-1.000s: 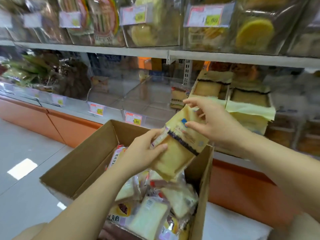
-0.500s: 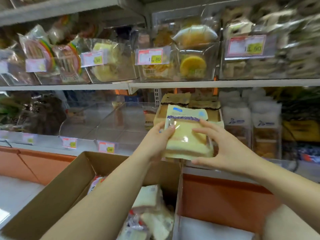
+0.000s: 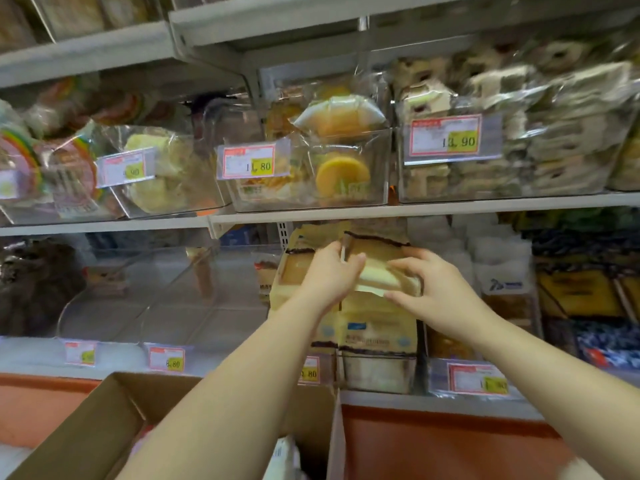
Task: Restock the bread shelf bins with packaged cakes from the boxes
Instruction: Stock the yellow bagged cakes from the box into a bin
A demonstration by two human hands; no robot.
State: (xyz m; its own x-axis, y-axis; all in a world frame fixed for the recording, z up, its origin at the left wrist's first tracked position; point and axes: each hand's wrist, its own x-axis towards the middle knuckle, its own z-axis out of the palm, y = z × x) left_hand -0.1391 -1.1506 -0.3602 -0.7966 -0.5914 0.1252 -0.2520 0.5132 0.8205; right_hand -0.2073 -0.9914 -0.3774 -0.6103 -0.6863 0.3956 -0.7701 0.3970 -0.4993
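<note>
Left hand and right hand grip opposite ends of a pale yellow plastic-wrapped cake, fingers curled round it, just above stacked packs in the clear plastic shelf bin. Brown cardboard box stands below.

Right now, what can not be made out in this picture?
Head view only:
Cake pack, held by left hand and right hand: print blurred, ends covered by fingers.
Cardboard box: contents mostly hidden by the left forearm, cut by the bottom edge.
Price tag: first digits behind the forearm.
</note>
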